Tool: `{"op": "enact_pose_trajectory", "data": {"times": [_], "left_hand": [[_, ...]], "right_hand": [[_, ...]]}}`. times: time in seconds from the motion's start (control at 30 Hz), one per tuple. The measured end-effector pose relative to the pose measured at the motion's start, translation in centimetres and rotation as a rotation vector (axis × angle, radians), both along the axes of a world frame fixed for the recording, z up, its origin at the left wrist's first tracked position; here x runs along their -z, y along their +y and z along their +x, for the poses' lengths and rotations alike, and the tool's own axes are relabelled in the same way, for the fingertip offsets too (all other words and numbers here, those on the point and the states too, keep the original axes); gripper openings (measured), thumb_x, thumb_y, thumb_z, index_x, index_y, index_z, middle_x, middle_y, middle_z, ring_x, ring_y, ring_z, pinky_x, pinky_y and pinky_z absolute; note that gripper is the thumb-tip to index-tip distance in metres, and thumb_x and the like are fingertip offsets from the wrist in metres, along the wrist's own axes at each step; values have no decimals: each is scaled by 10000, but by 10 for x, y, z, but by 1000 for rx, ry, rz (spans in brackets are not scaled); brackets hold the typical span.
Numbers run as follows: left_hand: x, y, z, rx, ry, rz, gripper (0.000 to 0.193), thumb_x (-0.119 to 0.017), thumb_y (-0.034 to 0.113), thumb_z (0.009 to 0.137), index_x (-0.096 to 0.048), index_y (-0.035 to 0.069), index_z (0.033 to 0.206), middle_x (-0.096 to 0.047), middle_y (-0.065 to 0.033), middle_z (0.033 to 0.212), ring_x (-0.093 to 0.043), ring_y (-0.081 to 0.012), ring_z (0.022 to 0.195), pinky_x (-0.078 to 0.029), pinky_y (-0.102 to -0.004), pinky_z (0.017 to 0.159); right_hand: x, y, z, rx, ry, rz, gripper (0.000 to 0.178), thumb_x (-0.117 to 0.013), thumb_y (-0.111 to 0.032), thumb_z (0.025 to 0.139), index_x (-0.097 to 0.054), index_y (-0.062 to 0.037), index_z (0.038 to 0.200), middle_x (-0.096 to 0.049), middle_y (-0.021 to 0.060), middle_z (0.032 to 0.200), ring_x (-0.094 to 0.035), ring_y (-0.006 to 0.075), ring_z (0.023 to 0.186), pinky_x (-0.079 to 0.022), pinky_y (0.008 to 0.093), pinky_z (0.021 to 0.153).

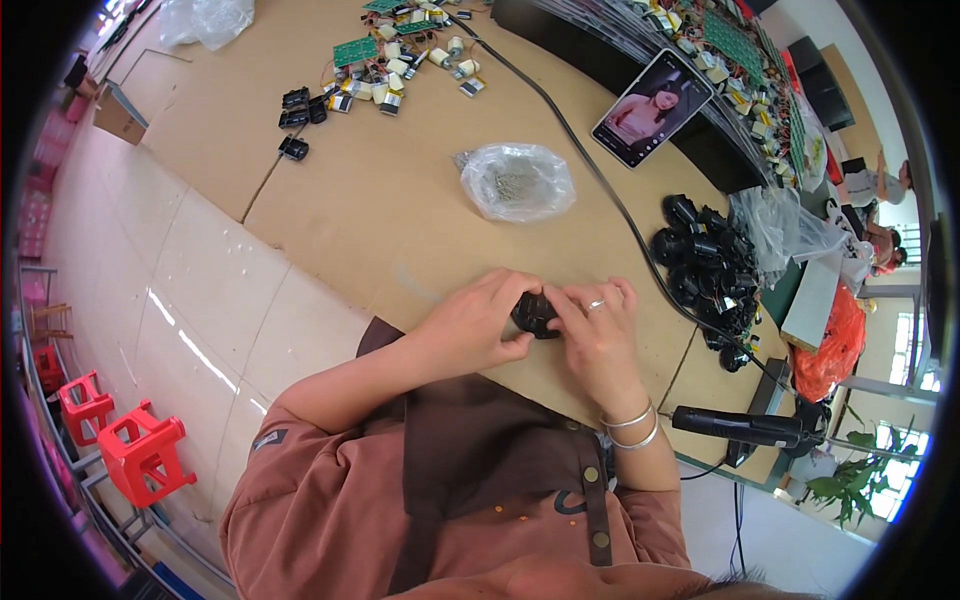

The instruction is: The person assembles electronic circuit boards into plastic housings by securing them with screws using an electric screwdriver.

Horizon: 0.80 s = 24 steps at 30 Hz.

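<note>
Between my two hands is a small, round black plastic part (535, 316), close above the table's front edge. My left hand (490, 312) grips its left side with thumb and fingers. From the right, my right hand (600, 325) closes on it, the fingertips pressed to its upper edge. The fingers cover much of the part, so its details are hidden. Beyond my hands lies an open clear plastic bag (518, 182) with many tiny metal pieces, which look like screws.
A heap of black round housings (705, 265) lies at right, near a black electric screwdriver (735, 427). A black cable (590, 150) crosses the cardboard-covered table (380, 220). A phone (655, 107) leans on a black bin. Battery packs with green boards (355, 52) and several black pieces (295, 120) lie far left.
</note>
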<state>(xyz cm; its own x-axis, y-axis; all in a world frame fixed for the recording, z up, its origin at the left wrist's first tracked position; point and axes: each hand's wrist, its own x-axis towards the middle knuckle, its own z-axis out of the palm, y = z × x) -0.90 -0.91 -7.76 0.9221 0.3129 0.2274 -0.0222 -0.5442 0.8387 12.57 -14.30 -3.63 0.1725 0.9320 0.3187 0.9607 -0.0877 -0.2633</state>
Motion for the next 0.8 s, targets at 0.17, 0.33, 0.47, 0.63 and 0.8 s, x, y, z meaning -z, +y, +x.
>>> {"op": "enact_pose_trajectory", "data": {"times": [0.17, 0.33, 0.47, 0.63, 0.8], "left_hand": [[0, 0, -1, -14, -19, 6, 545, -730, 87, 678, -456, 49, 1148, -572, -125, 1113, -562, -324, 1023, -486, -391, 847], [-1, -1, -1, -8, 14, 3, 547, -729, 96, 683, -456, 53, 1156, -572, -126, 1115, -563, -323, 1025, -487, -391, 846], [-1, 0, -1, -19, 15, -10, 538, -726, 95, 684, -459, 52, 1148, -574, -122, 1118, -562, -323, 1027, -488, -392, 842], [-2, 0, 1, -3, 33, 14, 531, -723, 90, 685, -453, 53, 1141, -575, -123, 1121, -561, -329, 1025, -488, -394, 839], [-2, 0, 2, -25, -72, 9, 467, -713, 92, 680, -474, 44, 1078, -577, -135, 1042, -570, -331, 959, -482, -400, 810]], "right_hand": [[-1, 0, 2, -24, 11, -15, 304, -671, -32, 696, -660, -57, 999, -572, 37, 916, -537, 219, 864, -351, 473, 925], [2, -1, 1, -11, 20, -11, 300, -670, -28, 696, -659, -50, 996, -576, 45, 924, -540, 216, 859, -369, 450, 907], [6, -2, 5, -36, 62, 21, 302, -678, -32, 693, -658, -47, 994, -579, 45, 927, -543, 215, 852, -374, 439, 902], [6, -5, 4, -36, 12, 33, 313, -693, -33, 676, -658, -47, 987, -582, 41, 926, -546, 220, 841, -374, 443, 900], [9, -4, 8, -40, 73, 56, 293, -710, -52, 675, -659, -51, 963, -581, 43, 916, -542, 224, 831, -375, 449, 901]]}}
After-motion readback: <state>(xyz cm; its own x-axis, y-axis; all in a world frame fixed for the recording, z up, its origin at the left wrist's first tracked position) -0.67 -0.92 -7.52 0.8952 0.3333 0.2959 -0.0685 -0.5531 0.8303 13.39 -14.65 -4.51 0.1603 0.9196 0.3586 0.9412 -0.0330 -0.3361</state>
